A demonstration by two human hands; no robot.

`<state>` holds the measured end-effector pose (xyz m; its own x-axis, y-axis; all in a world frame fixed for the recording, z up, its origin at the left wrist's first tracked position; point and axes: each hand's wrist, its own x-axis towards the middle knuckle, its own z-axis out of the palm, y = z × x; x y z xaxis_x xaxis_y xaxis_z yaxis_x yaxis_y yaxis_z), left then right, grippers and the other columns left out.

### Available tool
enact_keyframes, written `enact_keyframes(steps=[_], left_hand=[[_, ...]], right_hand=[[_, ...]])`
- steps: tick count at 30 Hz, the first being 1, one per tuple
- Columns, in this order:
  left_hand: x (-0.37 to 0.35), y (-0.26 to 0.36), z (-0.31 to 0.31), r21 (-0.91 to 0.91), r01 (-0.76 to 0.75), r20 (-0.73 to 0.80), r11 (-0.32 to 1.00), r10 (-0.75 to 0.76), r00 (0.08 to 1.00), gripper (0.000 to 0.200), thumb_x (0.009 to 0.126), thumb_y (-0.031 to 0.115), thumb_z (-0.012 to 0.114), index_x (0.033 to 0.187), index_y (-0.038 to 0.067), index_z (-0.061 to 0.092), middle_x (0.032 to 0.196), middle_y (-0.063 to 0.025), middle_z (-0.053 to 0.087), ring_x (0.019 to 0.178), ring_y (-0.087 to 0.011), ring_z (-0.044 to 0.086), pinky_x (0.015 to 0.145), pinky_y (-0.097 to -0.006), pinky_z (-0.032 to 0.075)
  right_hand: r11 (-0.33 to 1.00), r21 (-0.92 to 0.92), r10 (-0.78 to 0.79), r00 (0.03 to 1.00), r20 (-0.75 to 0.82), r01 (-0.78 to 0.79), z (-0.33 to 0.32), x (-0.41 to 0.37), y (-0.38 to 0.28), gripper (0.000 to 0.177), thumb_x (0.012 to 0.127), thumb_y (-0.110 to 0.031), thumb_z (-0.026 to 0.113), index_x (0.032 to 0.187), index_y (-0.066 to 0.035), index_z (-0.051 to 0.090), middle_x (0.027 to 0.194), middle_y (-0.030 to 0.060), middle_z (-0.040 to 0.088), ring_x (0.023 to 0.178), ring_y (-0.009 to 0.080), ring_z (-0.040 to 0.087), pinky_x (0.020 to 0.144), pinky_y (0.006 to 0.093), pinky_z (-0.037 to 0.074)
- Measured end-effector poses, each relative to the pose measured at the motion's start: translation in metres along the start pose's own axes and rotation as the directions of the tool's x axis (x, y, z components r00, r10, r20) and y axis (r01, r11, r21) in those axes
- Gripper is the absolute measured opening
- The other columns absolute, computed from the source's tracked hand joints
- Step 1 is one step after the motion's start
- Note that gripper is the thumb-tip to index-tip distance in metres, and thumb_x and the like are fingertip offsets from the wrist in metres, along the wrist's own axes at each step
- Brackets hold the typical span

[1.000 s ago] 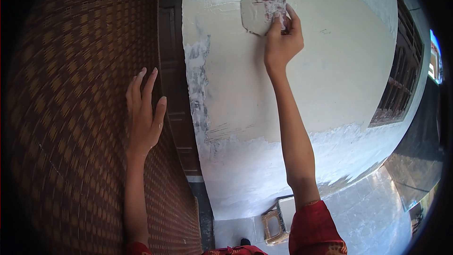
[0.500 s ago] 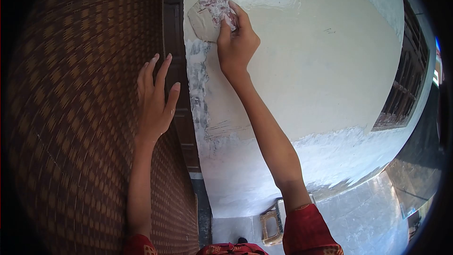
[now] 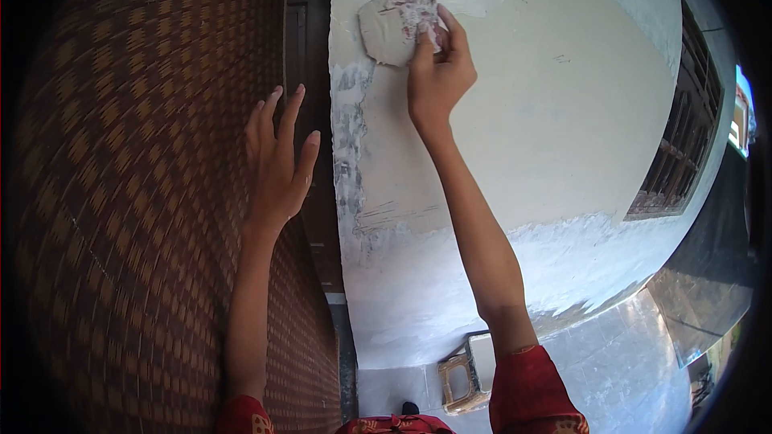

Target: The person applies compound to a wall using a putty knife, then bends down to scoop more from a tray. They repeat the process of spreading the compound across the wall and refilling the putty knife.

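Two bare hands show, and part of each is hard to make out. The right hand (image 3: 441,80) pinches the right-hand edge of one putty-smeared plate (image 3: 384,32), thumb in front and closed on it; its other fingers are partly hidden. The plate lies over the upper left part of the one pale wall (image 3: 523,128), and whether its whole face touches the wall cannot be told, since its far side is out of sight. The left hand (image 3: 277,177) is open, fingers loosely spread, with nothing visible in it, in front of one woven panel (image 3: 145,161); whether it touches the panel is unclear.

One dark door (image 3: 310,96) is largely covered by the panel and the left hand. One barred window (image 3: 683,128) curves along the right side. Two red sleeves are cut off by the lower edge. Below the wall, one wooden frame (image 3: 446,388) sits beside a pale-topped object (image 3: 482,360), partly covered by the right sleeve (image 3: 527,394).
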<state>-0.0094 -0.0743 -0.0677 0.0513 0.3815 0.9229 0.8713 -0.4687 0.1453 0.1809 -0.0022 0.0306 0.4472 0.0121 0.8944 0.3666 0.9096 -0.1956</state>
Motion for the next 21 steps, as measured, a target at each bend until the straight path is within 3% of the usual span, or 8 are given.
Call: enact_keyframes(steps=[2,4,6,8,11,14,17,21], left_hand=[[0.001,0.000,0.001,0.004,0.005,0.017,1.000,-0.005,1.000,0.056,0.102,0.042,0.039,0.150,0.014,0.034,0.154,-0.0158,0.026,0.143,-0.0362,0.019,0.117,-0.0534,0.016],[0.000,-0.004,0.002,0.002,0.005,-0.002,1.000,-0.005,1.000,0.056,0.102,0.040,0.041,0.151,0.014,0.033,0.154,-0.0161,0.025,0.143,-0.0363,0.019,0.116,-0.0531,0.016],[0.000,-0.004,0.000,-0.012,0.010,0.002,1.000,-0.010,1.000,0.055,0.102,0.039,0.041,0.151,0.014,0.033,0.154,-0.0166,0.025,0.143,-0.0362,0.019,0.116,-0.0529,0.017],[-0.002,-0.007,-0.003,-0.024,0.019,0.010,1.000,-0.019,1.000,0.055,0.102,0.038,0.042,0.151,0.014,0.033,0.154,-0.0171,0.025,0.143,-0.0362,0.019,0.116,-0.0528,0.017],[-0.005,-0.010,-0.002,-0.021,-0.022,0.011,1.000,0.022,1.000,0.054,0.102,0.037,0.042,0.150,0.014,0.033,0.154,-0.0175,0.025,0.142,-0.0365,0.020,0.116,-0.0527,0.018],[-0.007,-0.011,0.000,-0.053,-0.028,0.009,0.998,0.028,1.000,0.054,0.102,0.036,0.042,0.150,0.014,0.033,0.154,-0.0171,0.025,0.142,-0.0362,0.020,0.116,-0.0526,0.018],[-0.007,-0.007,0.002,-0.099,-0.022,0.025,0.995,0.024,0.999,0.054,0.102,0.036,0.042,0.150,0.014,0.033,0.154,-0.0170,0.025,0.142,-0.0363,0.020,0.116,-0.0525,0.018],[-0.010,-0.010,0.002,-0.089,-0.014,0.036,0.996,0.017,0.999,0.054,0.101,0.036,0.043,0.151,0.015,0.032,0.155,-0.0170,0.024,0.142,-0.0367,0.020,0.116,-0.0525,0.018]], right_hand=[[0.989,-0.015,-0.148,0.987,0.059,0.149,0.023,-0.017,0.002,0.036,0.082,0.000,0.065,0.118,-0.005,0.064,0.089,0.0197,0.070,0.079,0.0299,0.070,0.073,0.0348,0.052],[0.991,-0.035,-0.130,0.990,0.059,0.132,0.021,-0.020,0.003,0.036,0.083,-0.001,0.065,0.118,-0.005,0.064,0.088,0.0192,0.070,0.078,0.0299,0.070,0.072,0.0349,0.052],[0.990,-0.142,-0.030,0.999,-0.019,0.027,-0.002,-0.005,0.012,0.036,0.083,-0.003,0.065,0.119,-0.005,0.065,0.087,0.0193,0.070,0.077,0.0284,0.069,0.072,0.0345,0.052],[0.991,-0.108,0.065,0.986,-0.152,-0.082,-0.038,0.018,0.023,0.034,0.088,-0.006,0.062,0.121,-0.001,0.063,0.091,0.0165,0.071,0.078,0.0201,0.067,0.074,0.0316,0.052],[0.984,-0.110,0.086,0.922,-0.378,-0.137,-0.088,0.049,0.044,0.034,0.093,-0.008,0.058,0.124,0.006,0.058,0.100,0.0168,0.068,0.082,0.0184,0.065,0.074,0.0297,0.052],[0.992,0.008,0.116,0.913,-0.391,-0.123,-0.086,0.046,0.019,0.034,0.094,-0.007,0.057,0.125,0.006,0.057,0.100,0.0166,0.068,0.083,0.0165,0.064,0.073,0.0279,0.052],[0.991,0.115,0.079,0.984,-0.161,-0.061,-0.037,0.013,0.003,0.033,0.093,-0.005,0.058,0.124,0.004,0.057,0.100,0.0164,0.070,0.083,0.0151,0.065,0.074,0.0268,0.051],[0.999,-0.018,-0.048,0.990,0.130,0.051,0.021,-0.043,-0.008,0.038,0.083,0.000,0.063,0.121,-0.005,0.063,0.094,0.0201,0.070,0.087,0.0293,0.071,0.079,0.0338,0.053]])
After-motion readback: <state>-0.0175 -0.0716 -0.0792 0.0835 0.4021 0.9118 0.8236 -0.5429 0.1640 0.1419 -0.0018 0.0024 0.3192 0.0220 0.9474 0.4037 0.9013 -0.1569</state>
